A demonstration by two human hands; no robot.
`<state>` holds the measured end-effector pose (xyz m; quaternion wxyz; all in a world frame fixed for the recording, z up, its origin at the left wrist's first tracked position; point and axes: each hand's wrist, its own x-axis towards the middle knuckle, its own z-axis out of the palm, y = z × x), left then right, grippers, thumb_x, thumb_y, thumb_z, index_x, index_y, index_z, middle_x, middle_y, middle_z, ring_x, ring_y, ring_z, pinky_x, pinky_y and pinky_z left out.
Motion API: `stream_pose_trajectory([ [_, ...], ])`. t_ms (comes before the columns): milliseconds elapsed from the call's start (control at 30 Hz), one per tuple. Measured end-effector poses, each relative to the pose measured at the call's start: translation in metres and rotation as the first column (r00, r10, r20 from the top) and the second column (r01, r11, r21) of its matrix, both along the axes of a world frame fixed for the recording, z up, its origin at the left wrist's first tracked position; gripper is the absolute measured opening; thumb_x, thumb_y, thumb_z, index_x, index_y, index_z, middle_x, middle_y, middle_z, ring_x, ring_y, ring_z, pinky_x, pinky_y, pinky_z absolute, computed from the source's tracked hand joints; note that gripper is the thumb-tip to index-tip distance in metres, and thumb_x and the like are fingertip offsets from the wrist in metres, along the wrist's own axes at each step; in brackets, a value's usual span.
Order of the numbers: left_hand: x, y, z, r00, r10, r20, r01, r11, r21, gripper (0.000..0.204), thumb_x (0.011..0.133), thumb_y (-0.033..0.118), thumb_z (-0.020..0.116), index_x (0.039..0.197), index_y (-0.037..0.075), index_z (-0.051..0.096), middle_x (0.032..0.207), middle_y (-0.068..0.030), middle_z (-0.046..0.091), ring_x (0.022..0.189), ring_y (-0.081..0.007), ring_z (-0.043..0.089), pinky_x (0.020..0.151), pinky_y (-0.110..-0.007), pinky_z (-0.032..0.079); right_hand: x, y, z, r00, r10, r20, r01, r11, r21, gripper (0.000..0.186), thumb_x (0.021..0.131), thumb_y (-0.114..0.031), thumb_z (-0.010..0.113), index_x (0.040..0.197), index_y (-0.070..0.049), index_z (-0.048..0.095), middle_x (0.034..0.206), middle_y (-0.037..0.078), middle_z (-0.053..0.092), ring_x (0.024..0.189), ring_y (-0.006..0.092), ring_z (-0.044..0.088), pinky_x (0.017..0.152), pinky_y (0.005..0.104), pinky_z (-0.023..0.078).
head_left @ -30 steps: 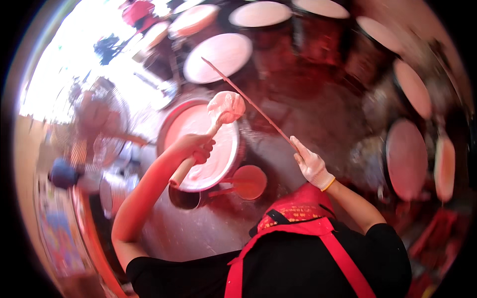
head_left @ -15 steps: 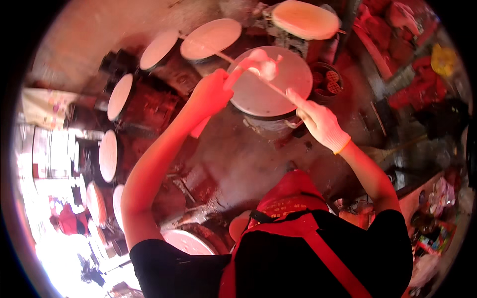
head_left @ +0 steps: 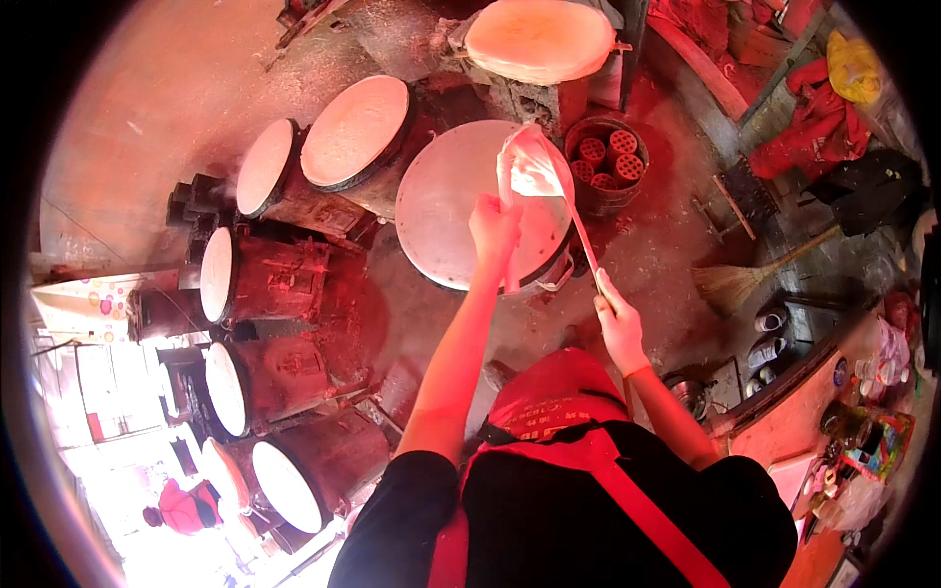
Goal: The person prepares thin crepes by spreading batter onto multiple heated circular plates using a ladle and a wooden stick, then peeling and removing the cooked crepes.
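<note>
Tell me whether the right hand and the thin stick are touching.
Touching. The head view shows the right hand gripping the thin stick, which runs into its grasp with no gap.

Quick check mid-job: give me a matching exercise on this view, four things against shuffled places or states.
Things:
1. left hand
2. right hand
3. holed cylinders
4. broom

Places or states:
A. inside a round bucket beside the griddle
B. straw-coloured, at the right of the view
C. closed around a long thin stick
D. closed around a thick handle over the griddle

Pairs: 1-D, 2-C, 3-A, 4-B
</note>
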<state>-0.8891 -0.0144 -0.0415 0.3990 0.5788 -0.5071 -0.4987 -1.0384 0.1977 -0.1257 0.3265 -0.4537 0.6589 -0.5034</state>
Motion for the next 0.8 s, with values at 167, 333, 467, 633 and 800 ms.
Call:
stream_pose_trajectory([
  [167,0.006,-0.037,0.009,0.949,0.043,-0.311,-0.061,0.997,-0.047,0.019,0.087,0.012,0.062,0.084,-0.002,0.049,0.059,-0.0062,0.053,0.041,-0.013,0.048,0.034,-0.029,0.036,0.034,-0.022,0.026,0.964,-0.044,-0.262,0.124,0.946,0.299,0.047,0.094,-0.019,0.049,0.14,-0.021,0.041,0.107,0.016,0.062,0.093,0.0293,0.062,0.083,0.0365,0.047],
  [333,0.049,-0.061,0.099,0.758,-0.213,-0.616,0.114,0.974,-0.196,0.021,0.096,0.02,0.052,0.094,0.0,0.053,0.085,-0.0117,0.063,0.067,-0.0118,0.056,0.057,-0.023,0.044,0.076,-0.106,-0.014,0.965,-0.25,-0.082,0.238,0.962,-0.134,0.045,0.096,-0.022,0.047,0.14,-0.022,0.041,0.072,0.007,0.056,0.063,0.0189,0.057,0.06,0.0349,0.046],
  [467,0.116,-0.059,0.129,0.704,-0.173,-0.689,0.272,0.962,0.037,0.015,0.091,0.018,0.06,0.088,0.005,0.052,0.071,-0.0006,0.05,0.053,-0.0052,0.04,0.044,-0.02,0.031,0.11,-0.128,0.047,0.618,-0.288,0.732,0.161,0.957,0.241,0.039,0.097,-0.022,0.047,0.136,-0.028,0.047,0.055,-0.006,0.04,0.035,0.0046,0.034,0.033,0.0216,0.024],
  [633,0.228,0.002,0.064,0.885,-0.089,-0.458,0.248,0.922,0.299,0.014,0.086,0.011,0.062,0.078,0.009,0.051,0.062,0.0063,0.042,0.048,-0.004,0.035,0.041,-0.021,0.026,0.169,-0.089,0.024,0.463,-0.372,0.805,0.413,0.894,0.176,0.038,0.097,-0.022,0.05,0.135,-0.028,0.049,0.055,-0.006,0.039,0.036,0.0061,0.034,0.032,0.0236,0.027],
  [800,0.304,0.063,0.017,0.932,0.018,-0.361,0.17,0.86,0.482,0.016,0.083,0.015,0.071,0.084,0.005,0.058,0.064,0.0056,0.047,0.049,-0.0019,0.036,0.041,-0.019,0.023,0.219,-0.127,0.029,0.51,-0.473,0.718,0.492,0.846,0.208,0.039,0.096,-0.021,0.05,0.135,-0.026,0.048,0.054,-0.006,0.035,0.036,0.0064,0.031,0.031,0.0249,0.026],
])
